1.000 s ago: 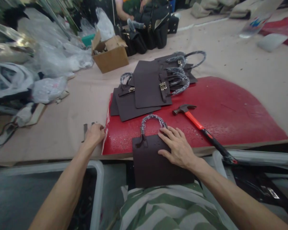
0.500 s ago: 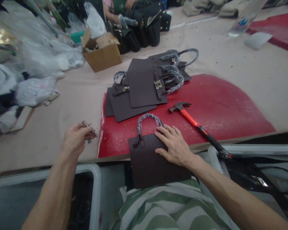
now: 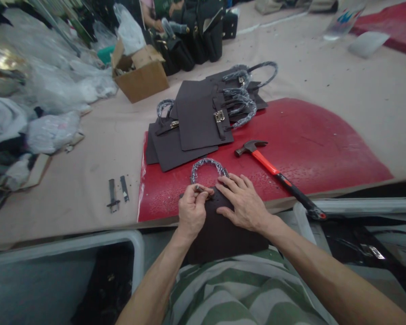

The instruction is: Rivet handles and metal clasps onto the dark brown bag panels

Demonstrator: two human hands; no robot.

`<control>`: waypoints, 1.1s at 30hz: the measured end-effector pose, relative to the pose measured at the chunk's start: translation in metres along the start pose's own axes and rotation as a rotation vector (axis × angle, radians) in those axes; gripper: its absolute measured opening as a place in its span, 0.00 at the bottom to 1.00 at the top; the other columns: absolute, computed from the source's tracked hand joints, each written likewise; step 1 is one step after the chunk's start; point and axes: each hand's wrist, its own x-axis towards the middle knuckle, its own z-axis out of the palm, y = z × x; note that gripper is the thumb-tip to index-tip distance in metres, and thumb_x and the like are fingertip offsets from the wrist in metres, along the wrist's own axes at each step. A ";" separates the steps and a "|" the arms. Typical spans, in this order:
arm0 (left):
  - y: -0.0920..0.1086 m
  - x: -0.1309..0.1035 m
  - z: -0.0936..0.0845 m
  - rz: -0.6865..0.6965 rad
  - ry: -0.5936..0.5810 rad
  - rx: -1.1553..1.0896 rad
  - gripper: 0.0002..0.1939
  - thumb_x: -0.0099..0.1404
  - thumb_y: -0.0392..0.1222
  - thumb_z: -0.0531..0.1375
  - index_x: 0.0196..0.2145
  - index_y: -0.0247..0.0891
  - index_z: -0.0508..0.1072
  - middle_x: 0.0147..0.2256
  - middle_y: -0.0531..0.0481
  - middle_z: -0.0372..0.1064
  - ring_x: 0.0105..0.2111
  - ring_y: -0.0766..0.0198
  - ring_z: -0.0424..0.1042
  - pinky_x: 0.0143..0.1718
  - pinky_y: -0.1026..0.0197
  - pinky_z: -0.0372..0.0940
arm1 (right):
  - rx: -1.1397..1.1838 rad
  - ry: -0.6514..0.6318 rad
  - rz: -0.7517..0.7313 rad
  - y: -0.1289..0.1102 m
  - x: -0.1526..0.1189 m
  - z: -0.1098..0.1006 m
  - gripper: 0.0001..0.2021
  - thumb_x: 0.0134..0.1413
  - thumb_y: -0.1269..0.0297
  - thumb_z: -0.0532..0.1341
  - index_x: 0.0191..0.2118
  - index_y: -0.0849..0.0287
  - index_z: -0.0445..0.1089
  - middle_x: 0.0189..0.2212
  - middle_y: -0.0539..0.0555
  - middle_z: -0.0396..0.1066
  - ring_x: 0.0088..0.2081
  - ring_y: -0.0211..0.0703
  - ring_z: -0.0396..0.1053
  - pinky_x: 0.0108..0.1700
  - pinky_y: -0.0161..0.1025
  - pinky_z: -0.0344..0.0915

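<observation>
We pinched a slim metallic piece point(image 3: 199, 188) in the left hand point(image 3: 192, 213), the right hand point(image 3: 245, 205) spread flat on a probably light, stiff, dark-brown leather-like panel point(image 3: 230, 241), best held by its sides, at the tan table's point(image 3: 98, 155) edge.

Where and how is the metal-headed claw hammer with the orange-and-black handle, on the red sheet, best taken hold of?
Likely by the hammer's black handle end, from the near right with the right hand: that slim end juts past the near edge of the red sheet, easy to wrap around, while the metal head lies farther off.
</observation>
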 end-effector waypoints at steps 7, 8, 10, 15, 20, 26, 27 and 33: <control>-0.007 -0.006 0.006 0.033 0.048 -0.014 0.04 0.71 0.41 0.57 0.40 0.38 0.69 0.36 0.48 0.79 0.36 0.63 0.80 0.42 0.57 0.77 | 0.031 0.009 0.000 0.000 -0.001 0.000 0.32 0.58 0.52 0.65 0.64 0.62 0.64 0.66 0.62 0.60 0.66 0.64 0.52 0.67 0.63 0.47; -0.009 -0.007 0.006 0.042 0.050 -0.015 0.04 0.71 0.41 0.57 0.40 0.38 0.69 0.36 0.48 0.79 0.36 0.63 0.80 0.42 0.57 0.77 | 0.036 0.010 0.001 0.000 -0.001 -0.001 0.32 0.58 0.52 0.65 0.64 0.62 0.64 0.66 0.62 0.60 0.66 0.64 0.52 0.67 0.63 0.47; -0.012 -0.007 0.006 0.075 0.047 0.003 0.04 0.72 0.41 0.57 0.41 0.38 0.69 0.36 0.48 0.79 0.37 0.63 0.80 0.42 0.58 0.77 | 0.046 0.012 0.000 0.000 -0.001 -0.001 0.33 0.58 0.52 0.65 0.64 0.62 0.63 0.66 0.62 0.60 0.66 0.64 0.52 0.67 0.63 0.47; -0.013 -0.005 0.006 0.281 -0.005 0.198 0.05 0.72 0.38 0.55 0.40 0.39 0.71 0.36 0.49 0.78 0.37 0.64 0.80 0.41 0.62 0.75 | 0.092 0.030 -0.007 0.002 -0.001 0.001 0.33 0.57 0.54 0.66 0.64 0.62 0.63 0.65 0.62 0.60 0.66 0.66 0.52 0.66 0.65 0.47; -0.015 -0.004 0.009 0.423 -0.018 0.286 0.07 0.72 0.34 0.54 0.40 0.39 0.71 0.35 0.49 0.79 0.37 0.65 0.80 0.41 0.65 0.74 | 0.311 0.247 -0.038 0.020 -0.008 -0.007 0.24 0.59 0.59 0.63 0.60 0.58 0.66 0.64 0.63 0.60 0.63 0.58 0.58 0.63 0.58 0.57; -0.018 -0.005 0.012 0.425 -0.071 0.297 0.07 0.72 0.37 0.53 0.41 0.40 0.71 0.36 0.46 0.79 0.37 0.61 0.80 0.41 0.62 0.74 | -0.106 0.217 0.450 0.060 -0.024 -0.050 0.16 0.58 0.62 0.59 0.49 0.64 0.70 0.47 0.69 0.68 0.50 0.63 0.66 0.49 0.55 0.65; -0.018 -0.005 0.012 0.415 -0.082 0.300 0.07 0.72 0.38 0.53 0.41 0.41 0.71 0.36 0.46 0.79 0.37 0.61 0.80 0.41 0.61 0.74 | -0.119 0.125 0.533 0.066 -0.025 -0.057 0.14 0.57 0.62 0.59 0.46 0.64 0.70 0.45 0.69 0.69 0.47 0.63 0.67 0.46 0.53 0.65; -0.016 0.000 0.014 0.394 -0.100 0.307 0.06 0.70 0.38 0.54 0.40 0.41 0.71 0.34 0.46 0.78 0.36 0.59 0.80 0.39 0.61 0.74 | 0.336 -0.073 0.794 0.080 -0.013 -0.075 0.05 0.48 0.65 0.60 0.28 0.56 0.62 0.25 0.56 0.66 0.30 0.47 0.66 0.30 0.39 0.60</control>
